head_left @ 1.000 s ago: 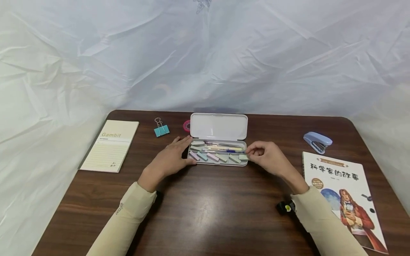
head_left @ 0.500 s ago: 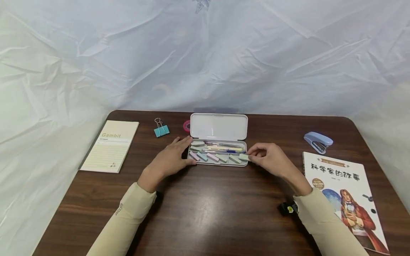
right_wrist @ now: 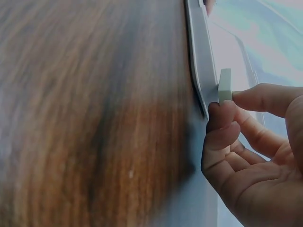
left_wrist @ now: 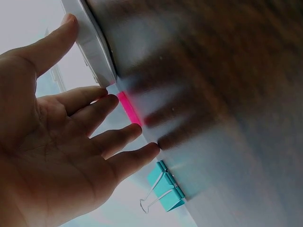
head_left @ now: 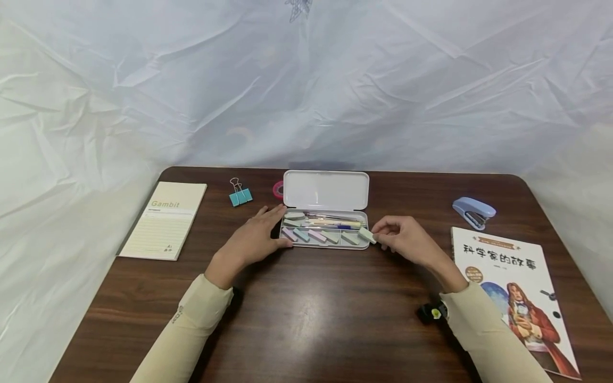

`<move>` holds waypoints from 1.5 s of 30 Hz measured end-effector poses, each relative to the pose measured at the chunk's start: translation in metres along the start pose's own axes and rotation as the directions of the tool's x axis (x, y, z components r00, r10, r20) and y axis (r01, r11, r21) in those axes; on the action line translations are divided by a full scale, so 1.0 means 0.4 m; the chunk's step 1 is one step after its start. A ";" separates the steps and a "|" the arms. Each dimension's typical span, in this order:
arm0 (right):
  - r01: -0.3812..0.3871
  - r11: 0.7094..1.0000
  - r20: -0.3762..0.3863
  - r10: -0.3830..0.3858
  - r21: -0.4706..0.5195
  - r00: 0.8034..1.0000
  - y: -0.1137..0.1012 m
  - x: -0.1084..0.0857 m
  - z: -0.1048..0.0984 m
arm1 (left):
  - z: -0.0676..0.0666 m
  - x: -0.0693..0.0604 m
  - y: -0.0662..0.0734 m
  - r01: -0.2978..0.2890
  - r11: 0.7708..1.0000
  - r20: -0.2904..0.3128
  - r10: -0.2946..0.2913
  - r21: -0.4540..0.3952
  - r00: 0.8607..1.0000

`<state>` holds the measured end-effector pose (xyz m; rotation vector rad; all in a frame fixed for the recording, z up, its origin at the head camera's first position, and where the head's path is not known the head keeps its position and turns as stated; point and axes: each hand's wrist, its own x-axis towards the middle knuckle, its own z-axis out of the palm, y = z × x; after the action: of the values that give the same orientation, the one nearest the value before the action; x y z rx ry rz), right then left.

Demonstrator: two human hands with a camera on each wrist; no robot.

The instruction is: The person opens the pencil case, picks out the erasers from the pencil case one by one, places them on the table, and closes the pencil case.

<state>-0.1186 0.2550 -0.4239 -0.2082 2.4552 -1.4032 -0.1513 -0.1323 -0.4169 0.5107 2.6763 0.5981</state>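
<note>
— Dark wood tabletop (head_left: 306,330), white sheet (head_left: 249,106) behind. What've you got on cam?
— From my end: R grip (head_left: 407,239) narrow, pinching a pale-green eraser (head_left: 366,234), angled, at the R front corner of the open pencil case (head_left: 325,191). Can't tell if it touches the rim.
— And L?
— L grip (head_left: 254,236) wide, fingers spread, at the case's L end, thumb by its front corner. Turq. binder clip (head_left: 241,197) beyond.

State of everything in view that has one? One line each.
Pencil case: open, lid tipped back
Pale green eraser: angled, pinched in the right hand
Left hand: fingers spread, at the pencil case's left end
Binder clip: clamping nothing
Gambit notebook: closed
Illustrated book: closed, cover up
Blue stapler: unheld
</note>
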 end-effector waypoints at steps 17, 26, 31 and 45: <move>-0.116 0.991 -0.099 0.110 -0.061 0.989 0.033 0.032 -0.110 | -0.008 -0.009 0.011 0.006 1.000 0.014 -0.006 -0.010 1.000; -0.174 0.977 -0.121 0.160 -0.124 0.980 0.037 0.055 -0.115 | -0.008 -0.010 0.017 0.016 1.000 0.018 -0.016 -0.005 1.000; -0.161 0.977 -0.122 0.144 -0.140 0.982 0.038 0.061 -0.114 | -0.008 -0.010 0.015 0.023 1.000 0.014 -0.023 0.004 1.000; -0.156 0.979 -0.119 0.141 -0.133 0.983 0.035 0.058 -0.110 | 0.002 -0.001 -0.005 -0.007 1.000 -0.005 0.007 -0.010 1.000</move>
<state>-0.1548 0.2916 -0.4195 0.0228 2.6013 -1.2096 -0.1512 -0.1339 -0.4185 0.5161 2.6765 0.6147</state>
